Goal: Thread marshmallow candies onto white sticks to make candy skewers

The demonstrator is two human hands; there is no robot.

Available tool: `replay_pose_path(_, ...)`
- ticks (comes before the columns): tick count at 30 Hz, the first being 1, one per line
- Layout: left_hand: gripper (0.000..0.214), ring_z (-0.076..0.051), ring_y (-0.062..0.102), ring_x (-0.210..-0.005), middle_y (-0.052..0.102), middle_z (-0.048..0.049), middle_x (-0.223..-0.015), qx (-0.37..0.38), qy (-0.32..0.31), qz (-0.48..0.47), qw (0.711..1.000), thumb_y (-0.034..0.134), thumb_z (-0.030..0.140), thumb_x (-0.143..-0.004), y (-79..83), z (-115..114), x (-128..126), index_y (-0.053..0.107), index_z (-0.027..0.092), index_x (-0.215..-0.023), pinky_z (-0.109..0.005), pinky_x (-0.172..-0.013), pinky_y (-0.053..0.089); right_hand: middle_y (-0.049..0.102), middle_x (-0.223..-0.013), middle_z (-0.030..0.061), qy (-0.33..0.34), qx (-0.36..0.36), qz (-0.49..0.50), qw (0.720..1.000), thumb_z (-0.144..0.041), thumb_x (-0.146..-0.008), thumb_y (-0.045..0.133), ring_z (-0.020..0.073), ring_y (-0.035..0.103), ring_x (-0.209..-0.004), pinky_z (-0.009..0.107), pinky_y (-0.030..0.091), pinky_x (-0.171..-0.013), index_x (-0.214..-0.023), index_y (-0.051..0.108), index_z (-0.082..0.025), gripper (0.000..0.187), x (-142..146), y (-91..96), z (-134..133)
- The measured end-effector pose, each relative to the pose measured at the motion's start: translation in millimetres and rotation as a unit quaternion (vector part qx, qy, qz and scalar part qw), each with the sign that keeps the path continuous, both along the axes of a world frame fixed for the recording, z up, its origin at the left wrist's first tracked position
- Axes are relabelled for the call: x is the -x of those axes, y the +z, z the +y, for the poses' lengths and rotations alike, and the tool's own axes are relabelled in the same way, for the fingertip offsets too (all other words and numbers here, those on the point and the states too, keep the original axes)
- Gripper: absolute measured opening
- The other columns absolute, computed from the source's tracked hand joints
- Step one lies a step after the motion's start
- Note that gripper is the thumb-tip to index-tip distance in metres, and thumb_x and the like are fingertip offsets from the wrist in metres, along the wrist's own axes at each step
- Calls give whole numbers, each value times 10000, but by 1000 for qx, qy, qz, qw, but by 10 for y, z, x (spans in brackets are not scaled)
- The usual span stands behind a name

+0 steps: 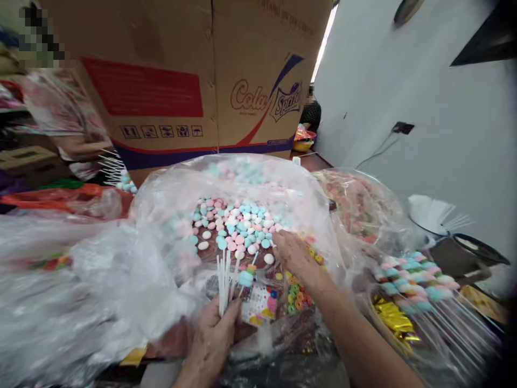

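White sticks (pixel 223 277) fill a gripping left hand (pixel 214 328); the right hand (pixel 298 256), hold unclear, is at the right edge of pastel candies (pixel 238 226).

Soft light; glare whitens the plastic (pixel 113 285); a bright slit (pixel 326 40) beside the box (pixel 161 32); edges smeared, right corners dark.

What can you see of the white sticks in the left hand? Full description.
The white sticks are several thin, straight, smooth-looking rods, plastic or paper by appearance. They stand roughly upright in a loose bundle, close together low down and spreading slightly at the top. The left hand grips them near the bottom and hides their lower ends. Their bare tips show in front of the candies. Exact count is unclear.
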State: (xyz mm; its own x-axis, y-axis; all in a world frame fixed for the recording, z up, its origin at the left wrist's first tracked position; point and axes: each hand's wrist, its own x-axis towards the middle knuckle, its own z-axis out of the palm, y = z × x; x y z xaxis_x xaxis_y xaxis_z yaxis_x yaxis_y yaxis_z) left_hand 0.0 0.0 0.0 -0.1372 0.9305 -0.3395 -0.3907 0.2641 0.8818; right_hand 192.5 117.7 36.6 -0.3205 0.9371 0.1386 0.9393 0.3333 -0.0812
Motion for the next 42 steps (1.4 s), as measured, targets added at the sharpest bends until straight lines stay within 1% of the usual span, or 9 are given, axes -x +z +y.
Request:
replay_pose_path(5,397,-106,477,-416,542,70,-474,-6,-13,0,1000,838,476,-607,-130,26,30,705,148,-788,-199,-391,418,628,-984,87,58,-11,31,998,-63,-856,486,208,562,-926,279,414,-817,-950,577,-169,168,163,-27,121)
replay_pose_path(12,286,-54,329,-318,560,65,-476,-32,-33,89,995,741,424,-715,-95,15,57,694,152,-792,-168,-319,190,650,-1072,150,9,-22,-48,999,-28,-881,429,273,543,-1053,347,420,-881,-1039,599,-150,262,267,-177,168)
replay_pose_path(17,262,-64,340,-329,564,60,-482,-44,-44,89,994,701,408,-753,-99,3,70,688,155,-821,-176,-330,203,660,-1014,128,0,-7,-44,999,-55,-857,463,244,566,-993,309,414,-802,-1004,595,-159,224,246,-142,152)
replay_pose_path(22,239,-73,318,-340,505,70,-457,-56,-52,116,990,656,403,-786,-111,8,79,675,168,-750,-187,-333,192,627,-844,39,32,24,25,999,-113,-801,505,196,559,-809,264,378,-687,-928,566,-192,162,223,-126,105)
replay_pose_path(31,289,-69,329,-319,549,60,-477,-40,-51,114,991,699,447,-745,-181,34,92,703,162,-794,-176,-306,217,658,-924,94,84,28,82,993,-39,-820,496,229,579,-922,299,414,-782,-907,604,-172,192,280,-248,48)
replay_pose_path(34,305,-70,345,-309,574,49,-482,-48,-64,107,991,712,448,-740,-217,47,112,715,153,-818,-175,-290,245,653,-879,71,59,31,148,987,-39,-794,498,216,577,-868,304,422,-765,-884,620,-175,203,264,-219,45)
replay_pose_path(37,311,-101,428,-344,578,41,-475,-63,-53,128,988,710,444,-746,-218,52,109,734,148,-842,-183,-318,319,629,-755,8,-12,76,330,941,-139,-789,542,176,567,-727,284,429,-680,-871,640,-191,137,231,-116,24)
replay_pose_path(40,292,-137,506,-429,576,38,-481,-83,-38,153,984,696,428,-760,-190,55,89,750,152,-837,-203,-398,401,648,-743,-11,-44,173,563,807,-285,-772,622,152,586,-668,266,452,-619,-884,663,-191,152,216,6,-31)
replay_pose_path(42,267,-140,505,-450,567,40,-483,-92,-38,171,980,691,408,-766,-170,59,77,756,155,-820,-208,-427,408,676,-762,-3,-64,227,660,714,-327,-709,705,133,590,-618,254,460,-579,-872,680,-178,223,228,62,-80)
